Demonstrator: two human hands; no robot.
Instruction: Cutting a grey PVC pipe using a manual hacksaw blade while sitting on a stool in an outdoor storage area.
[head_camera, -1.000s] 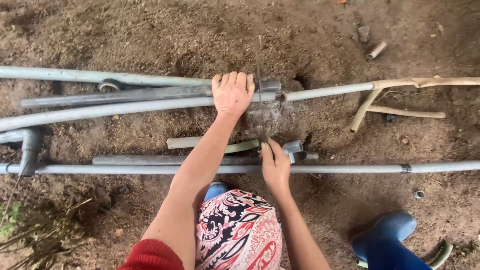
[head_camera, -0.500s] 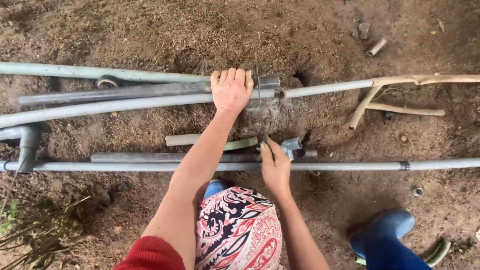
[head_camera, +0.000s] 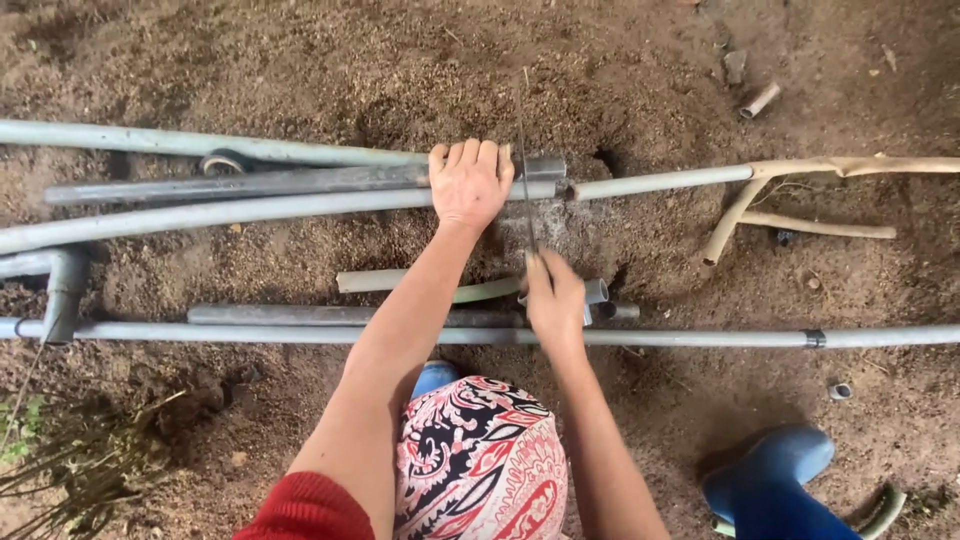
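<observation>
My left hand (head_camera: 470, 183) presses down on a long grey pipe (head_camera: 250, 210) and a shorter, thicker pipe (head_camera: 300, 183) lying side by side on the dirt, fingers curled over their far side. My right hand (head_camera: 555, 295) grips the near end of a thin saw blade (head_camera: 524, 180). The blade runs away from me across the long pipe, just right of my left hand. Pale dust (head_camera: 560, 218) lies on the soil beneath that spot.
Another long pipe (head_camera: 700, 337) crosses in front of my knees, with short pipe pieces (head_camera: 400, 280) behind it and an elbow joint (head_camera: 65, 290) at left. A forked stick (head_camera: 760, 190) lies right. My blue boot (head_camera: 770, 480) and patterned trousers (head_camera: 480, 460) are below.
My right hand has moved a little away from me along the blade's line. The left hand stays on the pipes.
</observation>
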